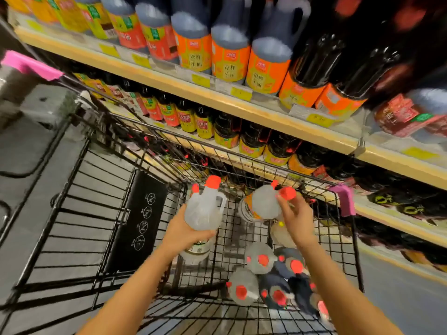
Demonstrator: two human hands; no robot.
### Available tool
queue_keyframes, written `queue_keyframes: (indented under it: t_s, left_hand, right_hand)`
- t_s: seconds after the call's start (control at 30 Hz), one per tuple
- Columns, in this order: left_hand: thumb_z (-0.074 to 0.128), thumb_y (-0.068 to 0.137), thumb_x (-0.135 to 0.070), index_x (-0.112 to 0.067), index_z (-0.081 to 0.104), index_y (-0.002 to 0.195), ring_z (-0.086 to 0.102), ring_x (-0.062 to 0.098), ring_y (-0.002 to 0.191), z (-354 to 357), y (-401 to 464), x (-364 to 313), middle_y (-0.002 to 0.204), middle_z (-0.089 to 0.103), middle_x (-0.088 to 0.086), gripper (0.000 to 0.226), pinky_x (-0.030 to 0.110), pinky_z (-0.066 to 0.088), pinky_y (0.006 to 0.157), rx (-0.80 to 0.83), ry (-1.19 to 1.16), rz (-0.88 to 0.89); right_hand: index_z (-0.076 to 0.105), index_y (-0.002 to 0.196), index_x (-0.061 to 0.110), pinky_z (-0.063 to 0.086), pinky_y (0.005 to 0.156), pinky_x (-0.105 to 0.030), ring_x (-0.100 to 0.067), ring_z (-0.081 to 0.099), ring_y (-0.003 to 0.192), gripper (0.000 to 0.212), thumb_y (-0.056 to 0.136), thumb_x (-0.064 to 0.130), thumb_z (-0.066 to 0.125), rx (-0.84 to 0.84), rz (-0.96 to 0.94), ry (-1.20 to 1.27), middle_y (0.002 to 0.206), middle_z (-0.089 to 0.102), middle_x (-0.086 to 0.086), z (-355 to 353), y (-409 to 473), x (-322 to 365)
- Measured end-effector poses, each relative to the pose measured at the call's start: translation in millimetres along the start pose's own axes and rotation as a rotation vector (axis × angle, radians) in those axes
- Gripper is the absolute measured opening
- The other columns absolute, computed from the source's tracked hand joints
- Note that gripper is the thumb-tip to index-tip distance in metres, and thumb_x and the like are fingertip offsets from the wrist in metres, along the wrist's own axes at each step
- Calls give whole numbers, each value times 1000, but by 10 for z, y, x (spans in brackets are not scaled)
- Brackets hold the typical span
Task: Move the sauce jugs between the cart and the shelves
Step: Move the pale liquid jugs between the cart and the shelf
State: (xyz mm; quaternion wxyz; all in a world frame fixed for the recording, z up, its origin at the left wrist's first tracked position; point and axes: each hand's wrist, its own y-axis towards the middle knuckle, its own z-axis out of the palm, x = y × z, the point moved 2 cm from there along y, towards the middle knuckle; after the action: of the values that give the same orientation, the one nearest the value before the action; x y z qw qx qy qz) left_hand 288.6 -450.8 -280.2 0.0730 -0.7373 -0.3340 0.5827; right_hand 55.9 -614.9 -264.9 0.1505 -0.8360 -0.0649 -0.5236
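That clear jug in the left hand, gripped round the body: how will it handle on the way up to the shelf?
The clear jug looks full of pale liquid, so probably heavy for one hand. The left hand cups its smooth body, not the handle, so it may slip. Tall and narrow-necked, it could tip if set down carelessly.

Grey floor (36, 151) fills the left side of the frame and reappears at lower right. Yellow price tags (241, 93) line the front edge of the upper wooden board, running from upper left toward right of centre. A black panel with white circular pictograms (141, 221) sits left of centre, tilted, against black wire bars.
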Motion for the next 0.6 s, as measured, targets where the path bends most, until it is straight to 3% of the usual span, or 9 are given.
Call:
queue_keyframes:
  t_s: [0.03,0.1,0.17,0.23,0.3,0.37,0.4,0.5,0.6]
  left_hand:
    - [85,41,-47,-33,50,119,56,9,111,-6,-30,-79,117,61,-11,86,39,48,95,25,-19,24]
    - [86,43,-45,-43,52,116,57,10,112,8,-88,-247,117,63,-12,80,39,48,94,89,-23,70]
    - [86,43,-47,-47,52,115,56,14,115,76,-143,-447,119,62,-12,79,42,48,96,157,-2,121]
    - [86,41,-50,-40,48,121,53,17,120,192,-202,-627,126,57,-7,89,47,44,101,222,14,155]
    - [86,40,-51,-32,46,127,51,18,121,345,-281,-791,129,55,-4,97,50,41,103,285,41,184]
    - [85,41,-51,-26,46,129,52,17,120,541,-385,-949,128,55,-4,100,49,43,101,346,97,231]
    - [84,41,-51,-25,46,129,53,17,118,650,-446,-1021,127,55,-3,99,48,44,100,371,120,256]
    - [83,40,-47,-20,46,127,53,18,118,1044,-653,-1183,126,55,-1,98,44,46,96,449,166,304]
    - [87,41,-41,-17,46,125,54,17,114,1547,-882,-1269,121,56,-2,97,33,46,88,483,189,334]
  right_hand:
    - [61,91,23,46,65,-17,2,59,74,4,91,22,58,-41,-4,16,81,62,7,-105,-100,126]
    - [58,81,34,43,61,-10,7,57,71,16,92,22,56,-156,9,100,77,62,14,-301,-314,294]
    - [58,79,36,44,62,-8,13,56,71,19,94,27,52,-244,46,207,74,63,24,-480,-512,419]
    - [64,103,29,47,84,-13,9,57,97,18,95,34,49,-293,100,319,104,65,24,-657,-683,447]
    - [53,128,7,41,102,-32,-13,50,120,42,95,34,47,-297,115,346,132,55,-6,-841,-852,476]
    - [53,116,-6,44,87,-32,-17,54,99,39,96,27,46,-316,69,336,114,57,-29,-1057,-1069,499]
    - [56,107,-5,44,78,-27,-15,55,90,33,97,24,46,-332,49,334,102,60,-27,-1167,-1191,514]
    - [61,94,9,44,63,-8,5,59,75,20,97,21,46,-382,37,348,85,63,2,-1525,-1567,455]
    - [61,87,13,41,58,-6,9,54,64,20,96,24,47,-490,42,330,75,59,9,-1968,-1922,281]
